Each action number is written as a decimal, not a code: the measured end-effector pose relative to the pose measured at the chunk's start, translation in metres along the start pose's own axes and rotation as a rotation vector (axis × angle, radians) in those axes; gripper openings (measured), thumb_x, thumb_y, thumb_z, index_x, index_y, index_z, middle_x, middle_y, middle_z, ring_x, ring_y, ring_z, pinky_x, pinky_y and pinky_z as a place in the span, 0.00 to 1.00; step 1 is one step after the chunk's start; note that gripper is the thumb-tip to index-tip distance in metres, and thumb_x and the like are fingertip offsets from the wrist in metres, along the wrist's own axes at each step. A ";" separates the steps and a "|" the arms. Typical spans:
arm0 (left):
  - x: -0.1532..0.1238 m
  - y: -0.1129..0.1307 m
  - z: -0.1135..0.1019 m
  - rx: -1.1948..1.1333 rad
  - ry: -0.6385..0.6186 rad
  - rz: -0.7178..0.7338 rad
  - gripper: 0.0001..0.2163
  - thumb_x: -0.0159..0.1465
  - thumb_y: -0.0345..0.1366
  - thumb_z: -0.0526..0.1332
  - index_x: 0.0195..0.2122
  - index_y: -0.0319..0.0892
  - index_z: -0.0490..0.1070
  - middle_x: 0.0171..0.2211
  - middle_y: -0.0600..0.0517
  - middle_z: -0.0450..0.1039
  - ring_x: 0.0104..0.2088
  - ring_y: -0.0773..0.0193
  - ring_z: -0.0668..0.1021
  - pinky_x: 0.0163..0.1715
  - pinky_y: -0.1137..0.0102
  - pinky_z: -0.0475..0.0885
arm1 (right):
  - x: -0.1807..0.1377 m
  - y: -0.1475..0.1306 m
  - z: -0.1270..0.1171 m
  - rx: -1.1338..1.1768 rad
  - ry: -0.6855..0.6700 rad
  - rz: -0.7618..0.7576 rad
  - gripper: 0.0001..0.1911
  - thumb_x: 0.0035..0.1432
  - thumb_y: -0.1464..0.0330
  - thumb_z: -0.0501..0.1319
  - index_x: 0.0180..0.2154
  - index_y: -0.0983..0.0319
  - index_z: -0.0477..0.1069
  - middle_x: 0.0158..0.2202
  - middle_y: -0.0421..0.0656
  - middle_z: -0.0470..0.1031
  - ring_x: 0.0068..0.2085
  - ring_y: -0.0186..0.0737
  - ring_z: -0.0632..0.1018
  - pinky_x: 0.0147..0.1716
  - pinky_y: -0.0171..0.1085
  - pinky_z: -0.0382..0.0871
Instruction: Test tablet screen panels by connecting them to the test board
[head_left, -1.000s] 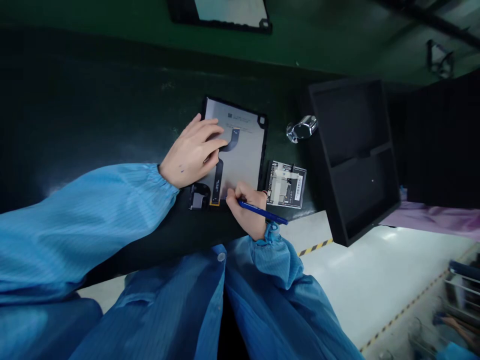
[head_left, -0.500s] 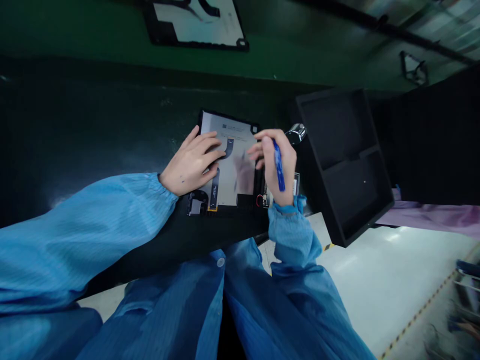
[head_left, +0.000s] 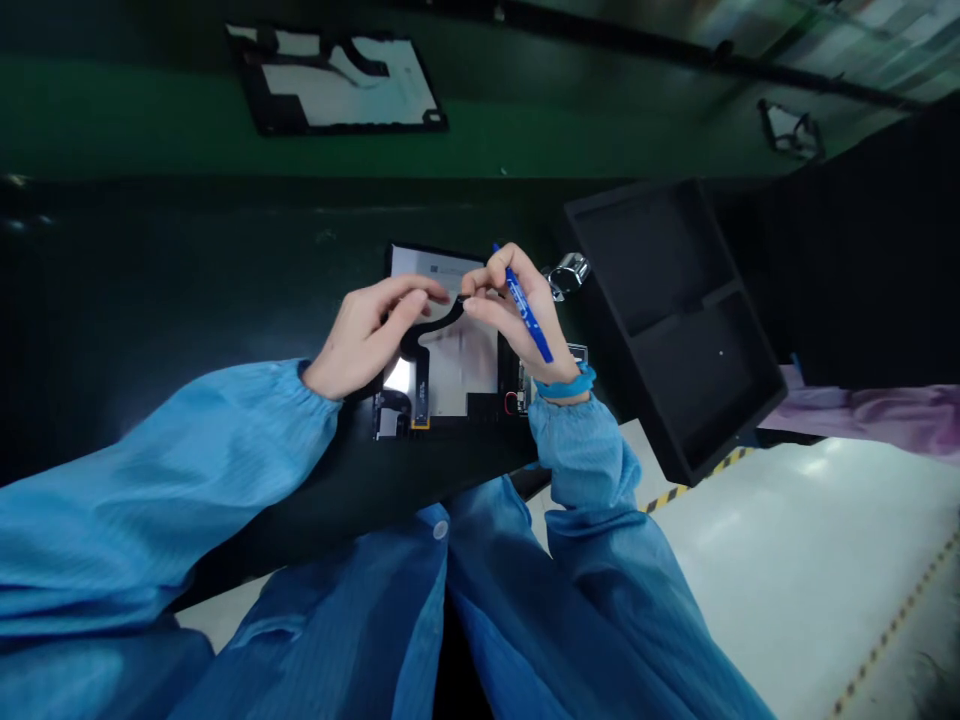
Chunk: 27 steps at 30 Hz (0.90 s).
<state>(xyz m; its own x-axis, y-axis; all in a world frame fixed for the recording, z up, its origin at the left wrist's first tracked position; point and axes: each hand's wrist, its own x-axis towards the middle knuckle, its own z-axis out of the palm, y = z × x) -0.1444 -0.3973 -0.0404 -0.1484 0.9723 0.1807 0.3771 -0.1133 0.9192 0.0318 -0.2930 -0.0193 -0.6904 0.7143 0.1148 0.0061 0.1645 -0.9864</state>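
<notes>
A display panel (head_left: 469, 360) with a pale back lies on the dark workbench in front of me. A black flex cable (head_left: 421, 385) rises from its lower edge and bends up toward my right hand (head_left: 517, 300). Thumb and fingertips of that hand pinch the cable's free end, while a blue marker pen (head_left: 529, 318) is tucked across the same hand. Over the panel's left side, my left hand (head_left: 367, 330) has its fingers stretched out beside the cable and seems to hold nothing. Its fingertips are close to the right hand's.
A black two-compartment tray (head_left: 645, 340) stands at the right, with a shiny metal object (head_left: 570, 274) beside it. A small circuit board (head_left: 521, 392) is partly hidden by my right wrist. Another panel (head_left: 352, 85) lies on the green surface behind. A person's pink sleeve (head_left: 862, 415) shows at right.
The flex cable, earlier lying against the panel, is now lifted with its end in my right fingers. My left hand has come off its flat rest on the panel. The view has shifted.
</notes>
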 end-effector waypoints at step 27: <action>-0.003 0.021 0.085 0.404 -0.225 0.135 0.08 0.64 0.34 0.64 0.39 0.39 0.82 0.36 0.47 0.81 0.31 0.59 0.79 0.35 0.64 0.74 | -0.098 0.049 -0.038 -0.174 0.462 0.044 0.07 0.67 0.61 0.58 0.40 0.57 0.66 0.39 0.40 0.79 0.41 0.36 0.80 0.43 0.37 0.72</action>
<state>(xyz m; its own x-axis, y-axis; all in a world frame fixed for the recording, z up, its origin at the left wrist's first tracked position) -0.0584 -0.3847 -0.0513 0.1111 0.9794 0.1684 0.7108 -0.1967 0.6753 0.1274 -0.3289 -0.0741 -0.2938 0.9436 0.1528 0.1759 0.2105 -0.9616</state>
